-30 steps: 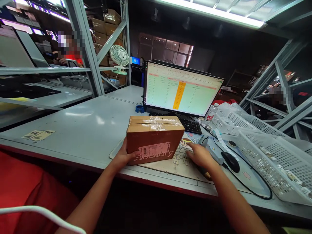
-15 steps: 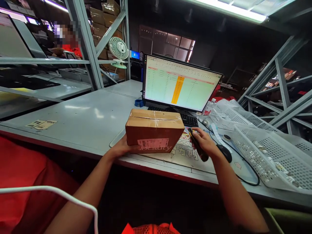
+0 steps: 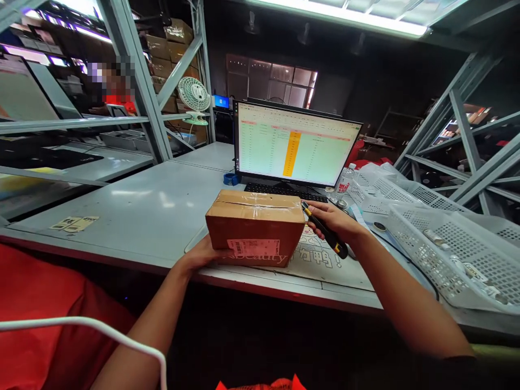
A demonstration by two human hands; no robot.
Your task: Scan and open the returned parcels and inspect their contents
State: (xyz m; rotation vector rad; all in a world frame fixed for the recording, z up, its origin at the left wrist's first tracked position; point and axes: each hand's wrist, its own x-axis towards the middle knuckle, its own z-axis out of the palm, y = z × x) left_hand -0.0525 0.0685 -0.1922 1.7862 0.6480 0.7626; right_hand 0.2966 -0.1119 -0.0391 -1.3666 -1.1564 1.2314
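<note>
A brown cardboard box [image 3: 255, 230] stands on the front of the desk, with clear tape over its top seam and a pink-white label on the side facing me. My left hand [image 3: 205, 252] grips the box at its lower left corner, thumb along the front face and the other fingers hidden behind it. In my right hand [image 3: 331, 219] is a black and yellow box cutter [image 3: 327, 233], its front end at the upper right edge of the box. I cannot make out whether the blade is out.
Behind the box stand a keyboard [image 3: 280, 189] and a monitor [image 3: 296, 143]. A blue tape roll [image 3: 231, 179] lies left of them. White perforated baskets [image 3: 450, 260] holding small items line the right side, near a plastic bottle [image 3: 343, 183]. A white cable [image 3: 93, 323] crosses the lower left.
My right hand has brought the box cutter up and left to the box's upper right edge. My left hand keeps its grip on the box. The view has tilted slightly upward.
</note>
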